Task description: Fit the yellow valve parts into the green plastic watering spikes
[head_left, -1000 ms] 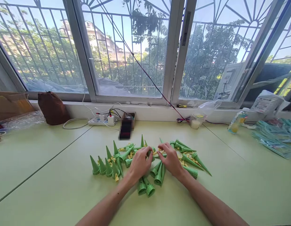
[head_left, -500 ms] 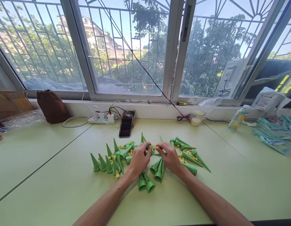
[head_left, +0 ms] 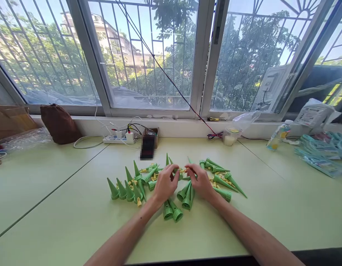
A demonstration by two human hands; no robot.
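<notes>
A heap of green plastic cone spikes (head_left: 223, 181) and small yellow parts (head_left: 152, 178) lies on the pale green table (head_left: 62, 207). My left hand (head_left: 165, 184) rests over the middle of the heap, fingers curled around a green cone. My right hand (head_left: 200, 181) sits beside it, thumb and forefinger pinched on a small yellow part. Several cones stand upright in a row at the left (head_left: 123, 190). Two cones (head_left: 172, 212) lie close to my wrists.
A brown pouch (head_left: 58, 123), a power strip with cables (head_left: 118, 138) and a small dark box (head_left: 148, 144) sit by the window sill. A plastic jar (head_left: 230, 140), a bottle (head_left: 277, 138) and packaged items (head_left: 321, 155) lie at the right. The table's front edge runs bottom right.
Both hands drew slightly closer together over the heap, fingertips now nearly meeting at its middle. The view tilted a little; the cones stayed in place.
</notes>
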